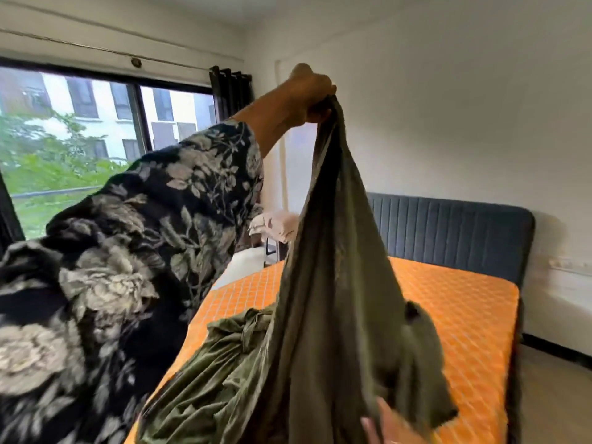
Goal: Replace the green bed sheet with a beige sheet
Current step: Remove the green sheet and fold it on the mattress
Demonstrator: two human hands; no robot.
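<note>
My left hand point(309, 96) is raised high and grips the top of the green bed sheet point(333, 283), which hangs down in a long bunch. The sheet's lower part lies crumpled on the bare orange mattress point(464, 309). My right hand point(386, 423) shows at the bottom edge, fingers against the hanging green cloth and partly hidden by it. My left arm wears a dark floral sleeve point(128, 251). A beige folded cloth point(275, 224) rests beside the bed, behind my arm.
A dark blue padded headboard point(448, 232) stands against the white wall. A large window point(80, 129) with a dark curtain point(230, 91) fills the left side. Floor runs along the bed's right side point(557, 395).
</note>
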